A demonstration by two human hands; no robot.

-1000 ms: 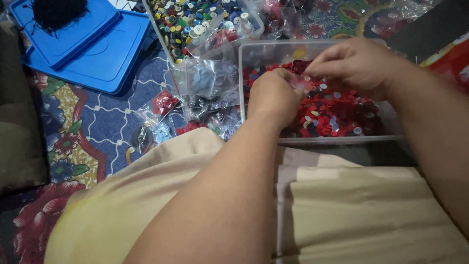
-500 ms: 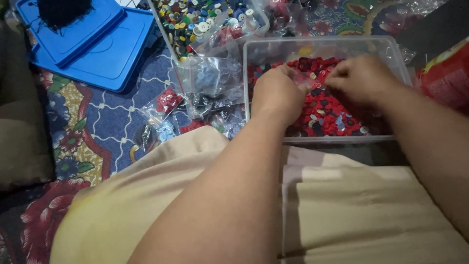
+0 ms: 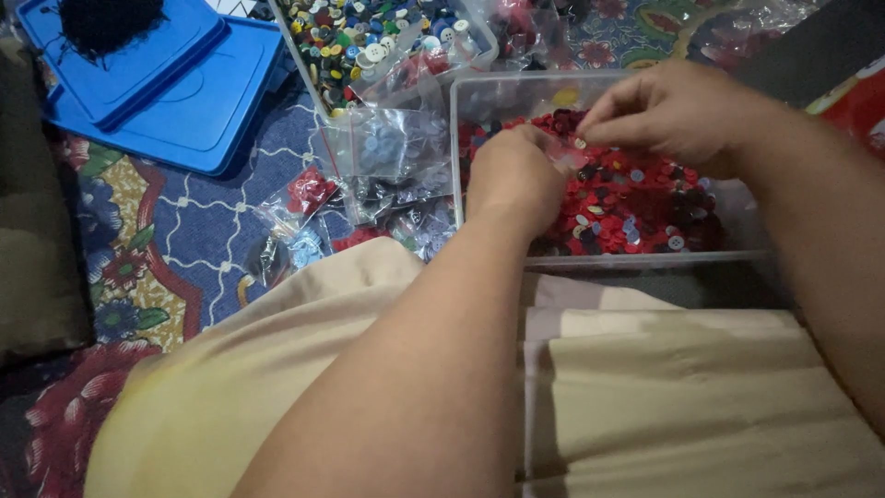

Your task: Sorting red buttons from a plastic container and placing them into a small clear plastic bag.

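Right hand [image 3: 678,111] fingers pinch a small button [image 3: 580,143]; left hand [image 3: 516,175] curled beside it, grip unclear. Button may slip back among the red buttons [image 3: 636,198] below.

View: head, single camera, worn on the person's head. Direction: looks steeply down and forward over the person's own lap and forearms. Distance: close; forearms fill the lower frame, cropped by the bottom and right edges. Centre of frame: left hand [image 3: 516,175] and right hand [image 3: 678,111] over a clear tub [image 3: 645,260] of red buttons. Upper left: blue lid [image 3: 184,101]. Top edge: tray of mixed buttons [image 3: 369,37], partly cropped. Left side: patterned floor cloth [image 3: 184,240]. Shared ground between views: not applicable, only one view.
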